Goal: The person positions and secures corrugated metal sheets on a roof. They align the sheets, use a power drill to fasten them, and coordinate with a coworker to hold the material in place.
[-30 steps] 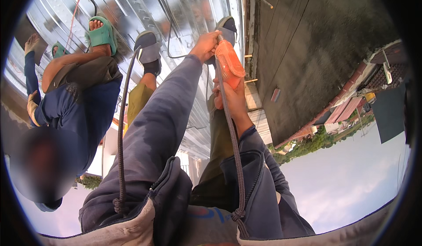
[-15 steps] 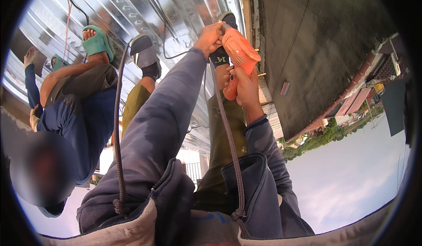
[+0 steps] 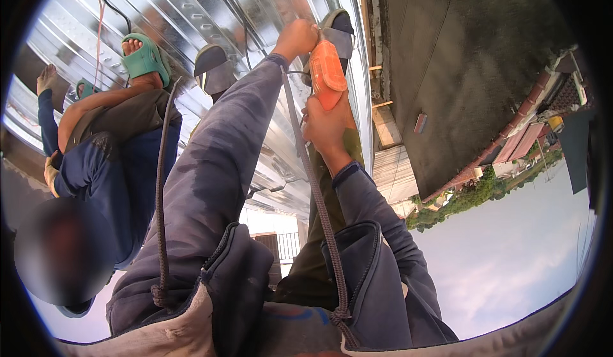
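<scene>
An orange power drill [image 3: 327, 70] is in my right hand [image 3: 324, 127], whose fingers wrap round its handle. The drill's front end points away from me, toward the ribbed metal sheet [image 3: 268, 133]. My left hand [image 3: 297, 40] is closed beside that front end, over the sheet. Whatever its fingers pinch is hidden, and the drill's tip cannot be made out. One of my dark shoes [image 3: 337, 25] stands just past the drill; the other shoe [image 3: 214, 68] rests on the sheet to the left.
A co-worker in green sandals [image 3: 145, 57] crouches at the left, one hand [image 3: 46, 79] on the sheet. Dark cables [image 3: 236, 6] cross the metal. Right of the sheet's edge lies a lower dark surface [image 3: 472, 70] with a small reddish block [image 3: 420, 123]. Hood cords [image 3: 319, 197] hang before me.
The drill has shifted left and now points more straight ahead, its handle more covered by my right hand. My left hand has moved slightly left and farther away.
</scene>
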A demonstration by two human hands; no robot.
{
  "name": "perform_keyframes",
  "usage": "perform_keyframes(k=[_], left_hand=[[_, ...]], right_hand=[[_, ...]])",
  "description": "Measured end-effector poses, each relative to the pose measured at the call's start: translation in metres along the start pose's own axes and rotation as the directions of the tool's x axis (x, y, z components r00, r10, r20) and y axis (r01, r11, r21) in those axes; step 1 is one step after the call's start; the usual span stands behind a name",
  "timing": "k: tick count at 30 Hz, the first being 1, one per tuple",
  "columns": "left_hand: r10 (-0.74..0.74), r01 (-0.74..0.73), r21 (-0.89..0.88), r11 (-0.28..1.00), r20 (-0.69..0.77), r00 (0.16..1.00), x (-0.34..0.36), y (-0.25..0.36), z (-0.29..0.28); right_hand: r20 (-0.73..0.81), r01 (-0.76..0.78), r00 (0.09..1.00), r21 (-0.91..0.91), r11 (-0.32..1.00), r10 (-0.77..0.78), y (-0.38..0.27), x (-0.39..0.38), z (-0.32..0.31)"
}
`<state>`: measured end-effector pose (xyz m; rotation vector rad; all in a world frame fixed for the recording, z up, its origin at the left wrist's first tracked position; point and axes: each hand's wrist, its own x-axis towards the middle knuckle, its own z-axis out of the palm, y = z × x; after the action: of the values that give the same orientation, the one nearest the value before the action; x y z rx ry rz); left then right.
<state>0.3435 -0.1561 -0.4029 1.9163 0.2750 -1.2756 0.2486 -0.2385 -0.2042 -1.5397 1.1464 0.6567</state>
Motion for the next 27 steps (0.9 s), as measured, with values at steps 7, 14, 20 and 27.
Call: perform_keyframes(k=[7,14,20,27], left_hand=[[0.477,-0.404,0.660,0.634,0.077,0.876,0.052,0.040,-0.034],[0.440,-0.415,0.724,0.551,0.171,0.882,0.045,0.037,-0.024],[0.448,-0.447,0.779,0.439,0.241,0.861,0.037,0.042,-0.023],[0.483,-0.454,0.795,0.402,0.237,0.843,0.047,0.037,-0.025]], right_hand=[[0.011,0.083,0.996,0.087,0.993,-0.084,0.011,0.005,-0.006],[-0.086,0.096,0.992,0.003,0.995,-0.096,0.016,-0.007,-0.019],[-0.010,-0.056,0.998,0.273,0.960,0.062,-0.016,-0.013,-0.035],[0.005,-0.073,0.997,0.329,0.941,0.075,-0.004,0.003,-0.052]])
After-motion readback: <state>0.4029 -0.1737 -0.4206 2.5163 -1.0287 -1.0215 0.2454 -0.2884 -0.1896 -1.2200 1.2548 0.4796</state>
